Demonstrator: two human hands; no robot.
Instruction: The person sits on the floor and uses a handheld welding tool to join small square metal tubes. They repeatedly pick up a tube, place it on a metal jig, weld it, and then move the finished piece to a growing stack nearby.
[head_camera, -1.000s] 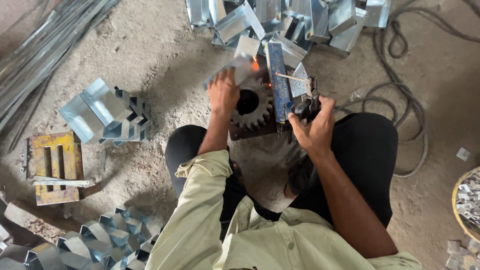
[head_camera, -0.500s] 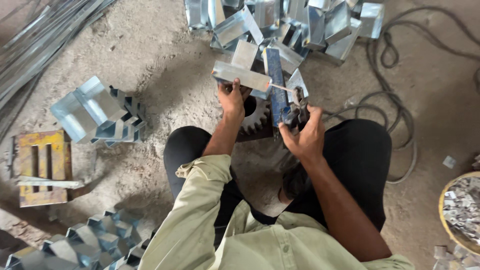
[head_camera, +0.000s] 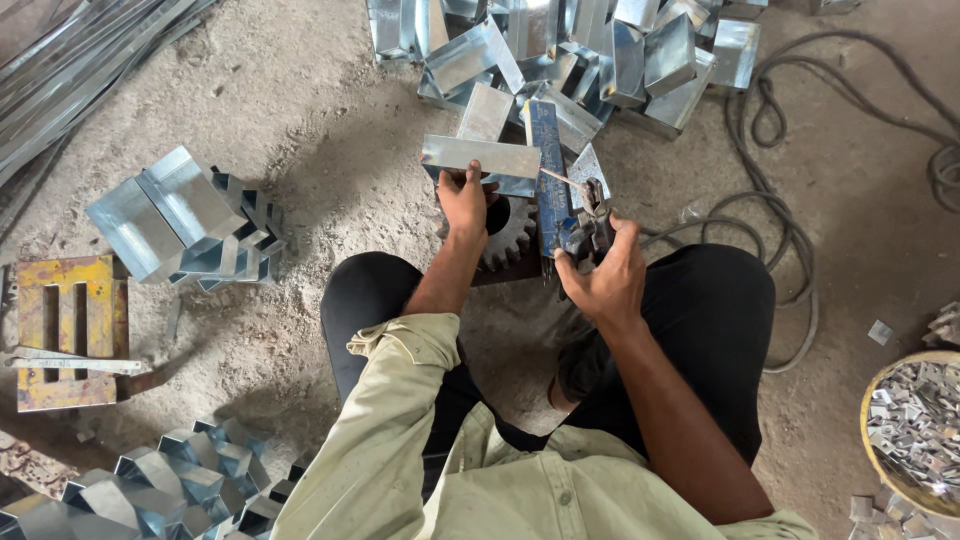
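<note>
Sitting on the dusty concrete floor, the person is working with a heap of folded sheet-metal boxes lying just beyond the hands. Black cable is looping to the right. The left hand is gripping a flat galvanised metal strip, holding it level above a toothed gear wheel. The right hand is clamping a dark welding electrode holder, its rod lying beside a blue upright bar

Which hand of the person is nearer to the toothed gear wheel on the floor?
Left. The left hand holds a folded metal piece directly above the gear wheel, overlapping it in view. The right hand grips a welding holder off to the gear's right.
</note>
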